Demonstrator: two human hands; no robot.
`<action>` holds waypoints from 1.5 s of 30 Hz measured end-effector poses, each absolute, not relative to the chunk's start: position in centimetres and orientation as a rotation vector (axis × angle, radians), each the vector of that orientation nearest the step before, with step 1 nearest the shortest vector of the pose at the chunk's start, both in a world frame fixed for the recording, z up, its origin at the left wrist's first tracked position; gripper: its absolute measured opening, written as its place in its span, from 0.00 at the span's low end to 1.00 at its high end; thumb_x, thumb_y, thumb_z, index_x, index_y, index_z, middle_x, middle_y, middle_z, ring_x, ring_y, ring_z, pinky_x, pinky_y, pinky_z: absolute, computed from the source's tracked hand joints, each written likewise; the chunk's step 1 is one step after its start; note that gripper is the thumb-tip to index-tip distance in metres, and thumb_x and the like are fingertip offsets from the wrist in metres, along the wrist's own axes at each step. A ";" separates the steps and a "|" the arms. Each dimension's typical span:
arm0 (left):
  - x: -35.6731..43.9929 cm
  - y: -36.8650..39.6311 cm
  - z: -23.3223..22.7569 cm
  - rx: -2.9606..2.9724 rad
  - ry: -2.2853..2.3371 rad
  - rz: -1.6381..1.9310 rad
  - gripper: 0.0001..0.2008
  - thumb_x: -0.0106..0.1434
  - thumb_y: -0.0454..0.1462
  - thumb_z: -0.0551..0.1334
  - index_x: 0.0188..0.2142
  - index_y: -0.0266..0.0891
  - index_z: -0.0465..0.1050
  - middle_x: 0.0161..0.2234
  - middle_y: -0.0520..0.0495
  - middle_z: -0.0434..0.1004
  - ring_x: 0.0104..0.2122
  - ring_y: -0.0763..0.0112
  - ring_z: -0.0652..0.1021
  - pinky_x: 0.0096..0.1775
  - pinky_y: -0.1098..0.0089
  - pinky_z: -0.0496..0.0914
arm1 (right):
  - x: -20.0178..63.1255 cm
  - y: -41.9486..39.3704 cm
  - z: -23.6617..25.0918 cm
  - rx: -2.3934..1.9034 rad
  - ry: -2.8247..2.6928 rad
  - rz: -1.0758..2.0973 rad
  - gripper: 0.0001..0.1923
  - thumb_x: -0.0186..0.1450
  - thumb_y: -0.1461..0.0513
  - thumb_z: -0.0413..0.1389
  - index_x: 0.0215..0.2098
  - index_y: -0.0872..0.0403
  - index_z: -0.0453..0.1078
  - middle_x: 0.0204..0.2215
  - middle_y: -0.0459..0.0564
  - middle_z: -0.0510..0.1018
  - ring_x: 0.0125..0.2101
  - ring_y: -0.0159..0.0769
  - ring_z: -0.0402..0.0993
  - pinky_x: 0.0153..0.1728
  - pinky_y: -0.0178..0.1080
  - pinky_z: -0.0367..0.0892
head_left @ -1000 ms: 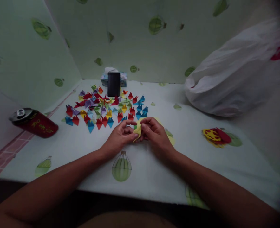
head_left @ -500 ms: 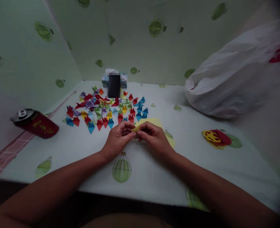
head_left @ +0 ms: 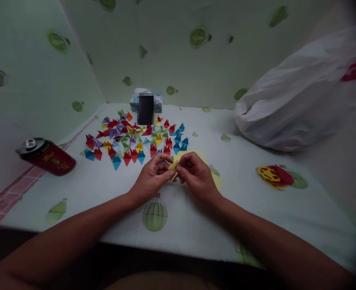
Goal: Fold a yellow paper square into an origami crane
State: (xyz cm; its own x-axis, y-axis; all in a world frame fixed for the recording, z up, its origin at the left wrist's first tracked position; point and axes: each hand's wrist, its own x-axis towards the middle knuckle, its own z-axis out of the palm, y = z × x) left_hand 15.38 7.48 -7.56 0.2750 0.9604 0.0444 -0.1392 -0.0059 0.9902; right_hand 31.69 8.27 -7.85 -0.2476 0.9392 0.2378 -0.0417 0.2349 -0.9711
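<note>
Between my two hands is a small folded piece of yellow paper (head_left: 173, 165), partly covered by the fingers. My left hand (head_left: 153, 172) pinches its left side between thumb and fingers. On the other side, my right hand (head_left: 196, 172) is closed on it with thumb and forefinger. Under and behind the right hand lie flat yellow paper sheets (head_left: 200, 158) on the table. Just beyond the hands spread many small folded paper figures (head_left: 134, 155) in red, blue, yellow, green and purple.
A red drink can (head_left: 52, 158) stands at the left. A tissue box (head_left: 157, 102) with a dark, blurred-out rectangle (head_left: 145, 109) before it is at the back. A white plastic bag (head_left: 286, 100) bulges at the right, with red and yellow cutouts (head_left: 274, 176) nearer me.
My fingers have shifted slightly on the folded yellow paper, and more of it shows, tilted more upright. Both hands stay in nearly the same place.
</note>
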 end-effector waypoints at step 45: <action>15.1 7.9 -7.7 1.421 1.064 1.050 0.09 0.61 0.40 0.65 0.39 0.39 0.71 0.29 0.52 0.75 0.31 0.72 0.75 0.35 0.72 0.68 | 32.3 9.2 -8.1 -0.999 -1.507 1.306 0.16 0.67 0.53 0.56 0.26 0.53 0.65 0.19 0.41 0.70 0.15 0.26 0.62 0.19 0.34 0.57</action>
